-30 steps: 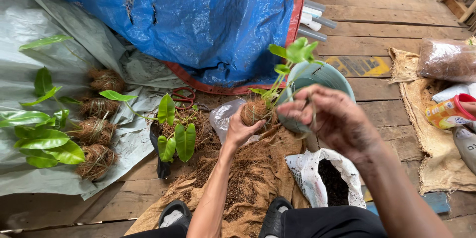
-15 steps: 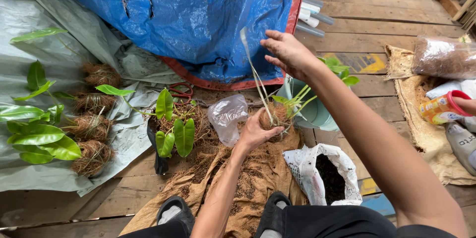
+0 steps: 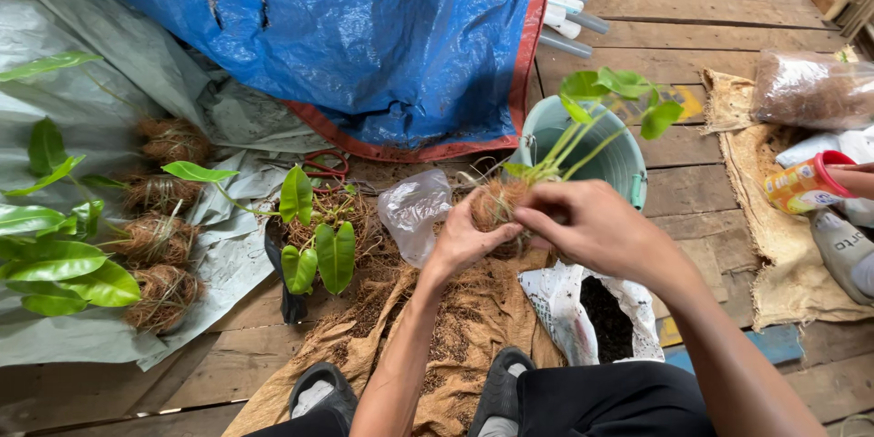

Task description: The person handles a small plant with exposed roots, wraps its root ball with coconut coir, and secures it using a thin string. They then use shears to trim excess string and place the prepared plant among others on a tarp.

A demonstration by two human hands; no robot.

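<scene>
**Both hands wrapped around a fibre root ball**

The person crouches over a wooden plank floor [image 3: 719,0], and both hands meet on one small plant. The left hand [image 3: 466,241] cups the brown, fibre-wrapped root ball [image 3: 496,203] from the near side, fingers curled shut against it. The right hand [image 3: 596,229] closes over the same ball from the other side, fingertips pressed into the fibre. Out of the top of that grip rise thin green stems with rounded green leaves [image 3: 605,96], leaning away over the pale green plastic bucket [image 3: 624,164] that stands just behind the hands.

Directly below the grip lies a brown burlap sheet scattered with loose coconut fibre [image 3: 455,328]. Just left of the left hand sits a crumpled clear plastic bag [image 3: 414,214], and beyond that a cluster of broad-leaved green seedlings [image 3: 319,246]. Under the right wrist is an open white sack of dark soil [image 3: 601,314]. Well off to the left, four finished fibre-balled plants [image 3: 155,246] rest on a grey tarpaulin [image 3: 109,64]. A blue tarpaulin with red edging [image 3: 364,36] lies beyond the bucket.
</scene>
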